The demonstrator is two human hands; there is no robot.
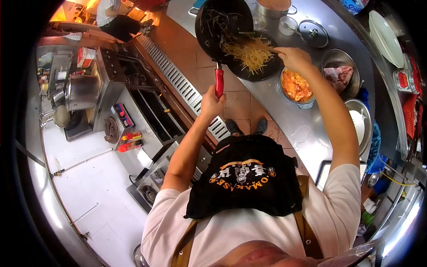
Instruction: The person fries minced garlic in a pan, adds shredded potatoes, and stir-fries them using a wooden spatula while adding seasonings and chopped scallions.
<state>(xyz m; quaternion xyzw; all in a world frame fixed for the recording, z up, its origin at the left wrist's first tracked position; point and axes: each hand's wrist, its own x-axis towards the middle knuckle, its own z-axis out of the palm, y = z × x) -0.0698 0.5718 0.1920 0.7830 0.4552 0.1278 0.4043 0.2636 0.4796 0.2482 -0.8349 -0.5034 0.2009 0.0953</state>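
Observation:
My left hand (pixel 213 103) is closed around the red handle (pixel 219 82) of a dark wok (pixel 218 22). The wok is tilted over a dark round plate (pixel 267 73) on the steel counter. Pale yellow shreds (pixel 251 58), like shredded potato, lie on the plate, and some strands cling inside the wok. In my right hand (pixel 294 58) is a wooden spatula (pixel 276 50), its far end among the shreds. A bowl of tomato and egg (pixel 296 85) stands just below my right forearm.
The steel counter (pixel 302 129) also bears a glass lid (pixel 313 33), a metal bowl with raw meat (pixel 339 73) and a pot (pixel 275 8). Stoves (pixel 149 191) line the left side. A floor drain grate (pixel 178 78) runs between. Another person (pixel 113 20) is at the far left.

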